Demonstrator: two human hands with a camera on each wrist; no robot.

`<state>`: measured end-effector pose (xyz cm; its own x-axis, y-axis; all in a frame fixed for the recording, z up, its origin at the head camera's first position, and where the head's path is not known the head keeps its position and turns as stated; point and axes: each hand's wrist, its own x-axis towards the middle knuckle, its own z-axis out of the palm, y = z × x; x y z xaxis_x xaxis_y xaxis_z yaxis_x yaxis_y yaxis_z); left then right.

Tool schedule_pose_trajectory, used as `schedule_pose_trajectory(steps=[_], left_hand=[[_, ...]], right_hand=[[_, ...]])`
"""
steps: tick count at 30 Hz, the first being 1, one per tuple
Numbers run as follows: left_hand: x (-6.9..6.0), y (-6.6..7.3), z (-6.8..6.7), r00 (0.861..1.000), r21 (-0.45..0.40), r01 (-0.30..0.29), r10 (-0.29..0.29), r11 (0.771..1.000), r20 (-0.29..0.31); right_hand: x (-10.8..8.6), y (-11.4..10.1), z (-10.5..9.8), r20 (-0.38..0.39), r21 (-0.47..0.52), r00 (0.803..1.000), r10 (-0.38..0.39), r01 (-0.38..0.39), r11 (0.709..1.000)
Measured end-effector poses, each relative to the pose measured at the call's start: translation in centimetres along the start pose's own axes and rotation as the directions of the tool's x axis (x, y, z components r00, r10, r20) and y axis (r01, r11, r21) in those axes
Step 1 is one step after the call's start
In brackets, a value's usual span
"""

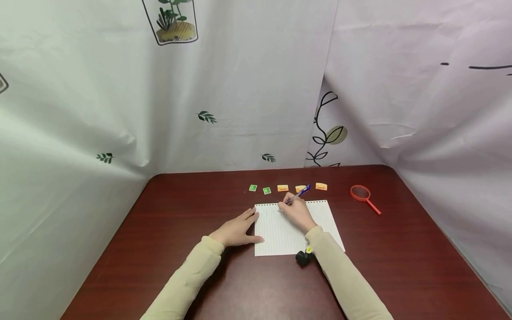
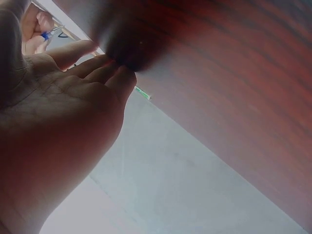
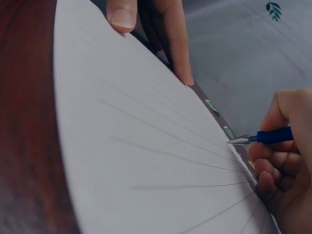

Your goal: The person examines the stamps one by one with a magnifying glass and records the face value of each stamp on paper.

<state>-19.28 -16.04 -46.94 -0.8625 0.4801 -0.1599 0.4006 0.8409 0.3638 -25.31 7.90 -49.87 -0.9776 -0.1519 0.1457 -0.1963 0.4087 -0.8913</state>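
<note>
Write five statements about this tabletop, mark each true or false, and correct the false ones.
1. The right hand holds a blue pen, and the left hand touches the lined sheet. True.
2. A red magnifying glass lies to the right of the sheet. True.
3. The magnifying glass's handle is farther from the person than its lens. False: the handle is nearer.
4. Two green cards lie beyond the sheet's far edge. True.
5. Three orange cards lie left of the green ones. False: they lie to the right.
</note>
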Motion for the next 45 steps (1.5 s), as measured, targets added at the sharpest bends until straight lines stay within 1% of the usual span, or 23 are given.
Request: schedule_pose_trajectory(steps=[7, 12, 19, 25, 29, 35, 38, 45], left_hand=[[0.16, 0.03, -0.07, 1.0, 0.006, -0.012, 0.012, 1.0, -0.015], [0.04, 0.0, 0.01, 1.0, 0.012, -0.009, 0.009, 1.0, -0.002], [0.01, -0.12, 0.07, 1.0, -0.006, -0.018, 0.017, 1.0, -0.01], [0.07, -0.06, 0.16, 1.0, 0.006, -0.012, 0.012, 1.0, -0.005], [0.1, 0.01, 0.04, 1.0, 0.0, -0.008, 0.008, 1.0, -0.011], [0.08, 0.0, -0.02, 1.0, -0.003, -0.004, 0.004, 1.0, -0.01], [0.07, -0.05, 0.02, 1.0, -0.003, -0.005, 0.005, 1.0, -0.009], [0.05, -0.07, 0.15, 1.0, -0.011, 0.0, 0.0, 1.0, -0.007]], right_hand=[[0.1, -0.04, -0.27, 0.017, -0.014, 0.999, -0.038, 0.039, 0.999], [0.07, 0.11, -0.13, 0.014, -0.02, 0.999, -0.031, 0.032, 0.999], [-0.03, 0.19, 0.08, 0.009, 0.001, 1.0, -0.023, 0.023, 1.0], [-0.11, 0.2, 0.0, 0.005, -0.002, 1.0, -0.005, 0.005, 1.0], [-0.06, 0.25, 0.03, 0.002, 0.002, 1.0, -0.019, 0.019, 1.0], [-0.06, 0.11, 0.2, 0.035, -0.016, 0.998, -0.044, 0.044, 0.999], [-0.15, -0.06, 0.27, 0.049, -0.023, 0.998, -0.04, 0.041, 0.999], [-0.23, -0.08, 0.2, 0.053, -0.014, 0.998, -0.02, 0.021, 1.0]])
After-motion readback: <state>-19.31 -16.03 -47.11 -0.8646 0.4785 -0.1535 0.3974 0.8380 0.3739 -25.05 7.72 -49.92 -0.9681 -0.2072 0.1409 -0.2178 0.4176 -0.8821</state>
